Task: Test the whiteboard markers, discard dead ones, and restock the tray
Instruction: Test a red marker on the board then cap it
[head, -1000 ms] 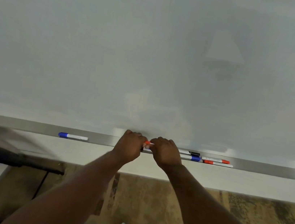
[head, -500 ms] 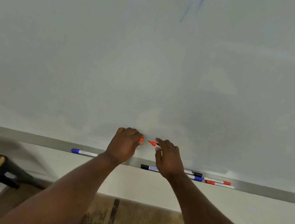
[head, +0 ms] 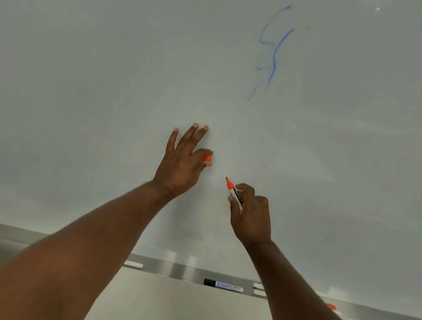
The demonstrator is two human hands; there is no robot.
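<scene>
While left hand [head: 181, 163] pinches the cap [head: 206, 158] aside, other fingers splayed, right hand [head: 250, 217] grips the red marker [head: 232, 191], tip aimed at whiteboard [head: 109, 64] above the tray [head: 178, 270]. Test stroke likely next.

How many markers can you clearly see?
2: the red marker in the right hand (red cap in the left hand), the black marker on the tray. Others there are partly hidden.

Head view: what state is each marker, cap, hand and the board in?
red marker: uncapped, tip up.
red cap: off, pinched by left hand.
right hand: grips red marker.
black marker: capped, lying in tray.
whiteboard: blue scribble, no red mark.
</scene>
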